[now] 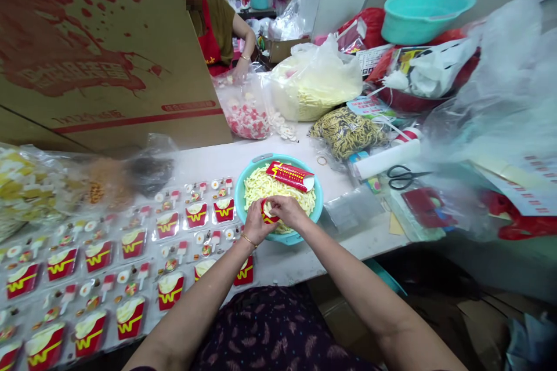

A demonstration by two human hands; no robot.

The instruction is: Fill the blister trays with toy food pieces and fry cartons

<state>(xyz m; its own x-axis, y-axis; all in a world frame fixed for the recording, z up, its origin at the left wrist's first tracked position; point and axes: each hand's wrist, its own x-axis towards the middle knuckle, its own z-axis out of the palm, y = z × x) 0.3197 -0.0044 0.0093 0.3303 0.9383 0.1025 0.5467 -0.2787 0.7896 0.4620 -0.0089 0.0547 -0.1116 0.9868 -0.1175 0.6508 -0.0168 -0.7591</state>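
Note:
My left hand [256,225] is closed around a small red fry box [266,214] just over the near side of a turquoise basin [319,208]. My right hand [288,208] has its fingers pinched together at the mouth of that box, where some pale pieces show. Whatever those fingers pinch is mostly hidden. Pale yellow toy fries [256,185] fill the basin. On top of them, at the far side, lies a stack of flattened red fry boxes [289,176] with yellow lettering.
Rows of filled red fry boxes [224,210] and small toy pieces on clear trays cover the left. A large carton [108,58] stands behind. Bags of pieces [248,119], scissors [402,177] and a white roll [389,157] lie farther off. A co-worker [221,29] sits opposite.

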